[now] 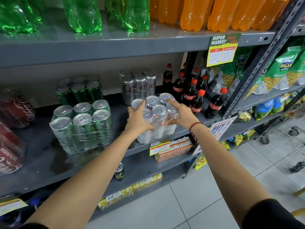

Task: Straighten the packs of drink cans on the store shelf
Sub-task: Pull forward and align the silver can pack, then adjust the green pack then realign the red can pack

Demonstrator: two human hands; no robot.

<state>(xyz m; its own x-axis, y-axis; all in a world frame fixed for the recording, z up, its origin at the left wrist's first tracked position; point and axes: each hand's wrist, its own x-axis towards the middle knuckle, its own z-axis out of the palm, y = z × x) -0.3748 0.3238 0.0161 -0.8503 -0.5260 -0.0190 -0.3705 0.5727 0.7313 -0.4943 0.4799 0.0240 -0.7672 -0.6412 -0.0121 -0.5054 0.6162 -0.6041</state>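
Observation:
A shrink-wrapped pack of silver cans [156,111] stands at the front edge of the grey middle shelf [41,164]. My left hand [137,120] grips its left front corner. My right hand [180,115] holds its right side, index finger stretched over the can tops. A pack of green cans [82,124] stands to the left, turned slightly askew. Behind them are a second green pack [79,91] and a second silver pack [137,85]. Red cola can packs [11,128] lie at the far left.
Small cola bottles [196,96] stand close to the right of the held pack. Green and orange bottles [194,12] fill the upper shelf. Price tags [222,50] hang on shelf edges. Below are a lone can [119,171] and juice cartons [175,148]. Snack bags and a cart sit at right.

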